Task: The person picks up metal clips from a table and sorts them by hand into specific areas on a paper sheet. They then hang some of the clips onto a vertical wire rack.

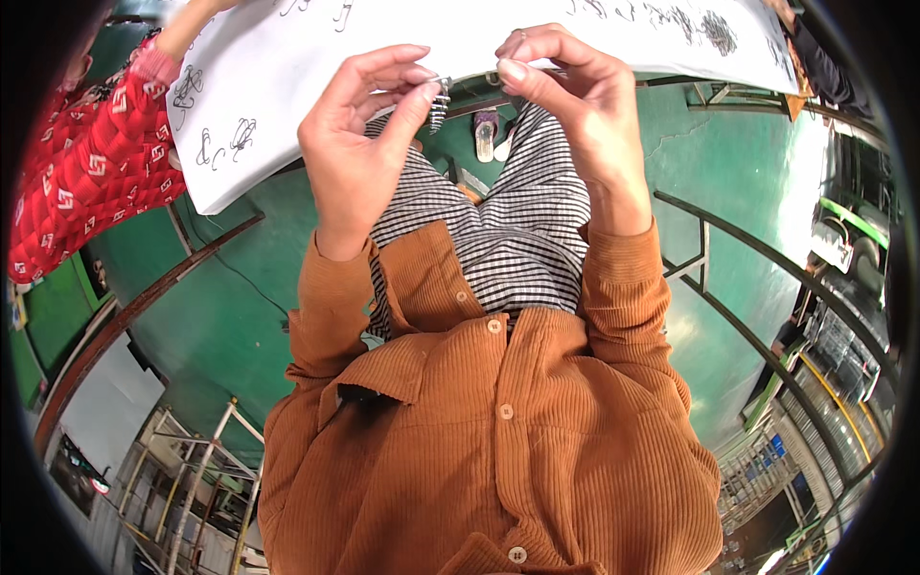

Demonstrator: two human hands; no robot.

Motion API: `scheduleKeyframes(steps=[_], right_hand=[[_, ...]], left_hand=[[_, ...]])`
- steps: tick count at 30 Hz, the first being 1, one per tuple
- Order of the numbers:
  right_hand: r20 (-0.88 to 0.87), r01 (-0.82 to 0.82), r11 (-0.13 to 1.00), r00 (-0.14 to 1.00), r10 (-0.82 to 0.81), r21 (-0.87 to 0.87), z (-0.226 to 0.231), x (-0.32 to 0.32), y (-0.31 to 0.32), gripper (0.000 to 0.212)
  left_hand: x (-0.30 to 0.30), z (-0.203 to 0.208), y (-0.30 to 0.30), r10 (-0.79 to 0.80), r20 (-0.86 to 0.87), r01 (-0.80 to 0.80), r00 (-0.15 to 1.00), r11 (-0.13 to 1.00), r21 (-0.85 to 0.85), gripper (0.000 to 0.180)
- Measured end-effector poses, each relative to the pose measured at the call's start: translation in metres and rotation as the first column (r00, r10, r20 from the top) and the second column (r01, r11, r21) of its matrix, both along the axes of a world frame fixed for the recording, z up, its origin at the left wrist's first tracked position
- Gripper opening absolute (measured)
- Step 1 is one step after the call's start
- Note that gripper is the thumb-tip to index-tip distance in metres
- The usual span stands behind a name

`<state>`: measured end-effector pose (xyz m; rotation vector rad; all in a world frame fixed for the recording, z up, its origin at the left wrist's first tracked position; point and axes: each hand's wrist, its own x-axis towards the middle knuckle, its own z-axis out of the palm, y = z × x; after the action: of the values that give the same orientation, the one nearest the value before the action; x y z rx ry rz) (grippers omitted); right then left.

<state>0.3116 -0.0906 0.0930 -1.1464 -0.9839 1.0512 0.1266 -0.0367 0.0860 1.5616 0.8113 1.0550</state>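
Small piles (714, 34) lie on the table (278, 67) left and right of the piece (440, 105) in your left hand (356, 144).

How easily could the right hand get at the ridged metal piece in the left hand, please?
Probably yes: nothing visible stands between the right hand and the ridged metal piece.

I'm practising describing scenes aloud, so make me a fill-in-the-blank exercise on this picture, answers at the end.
1. The coiled metal piece is in the person's ____ hand.
2. The right hand comes out of a ____ corduroy sleeve.
3. The large sheet beyond the hands is ____.
4. The nearby person's red patterned clothing shows on the picture's ____ side.

Missing words: left; brown; white; left.
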Motion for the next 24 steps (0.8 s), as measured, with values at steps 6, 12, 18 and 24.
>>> scheduleKeyframes(steps=[6, 12, 18, 24], right_hand=[[-0.078, 0.019, 0.998, 0.997, -0.015, 0.056, -0.014, -0.014, -0.004, 0.01], [-0.061, 0.067, 0.996, 0.996, -0.063, 0.059, -0.017, -0.01, -0.004, 0.009], [0.061, 0.117, 0.988, 0.99, -0.123, 0.1, -0.02, -0.003, -0.004, 0.01], [0.061, 0.228, 0.97, 0.97, -0.234, 0.089, -0.022, 0.005, -0.004, 0.009]], left_hand=[[0.006, 0.009, -0.01, 0.007, 0.003, -0.007, 1.0, 1.0, -0.024, 0.03], [0.016, 0.01, -0.014, 0.017, 0.001, -0.017, 1.0, 0.996, -0.089, 0.029], [0.03, 0.009, -0.01, -0.014, -0.004, 0.014, 1.0, 1.0, -0.027, 0.028], [0.044, 0.009, -0.003, -0.083, -0.041, 0.084, 0.996, 0.996, 0.009, 0.028]])
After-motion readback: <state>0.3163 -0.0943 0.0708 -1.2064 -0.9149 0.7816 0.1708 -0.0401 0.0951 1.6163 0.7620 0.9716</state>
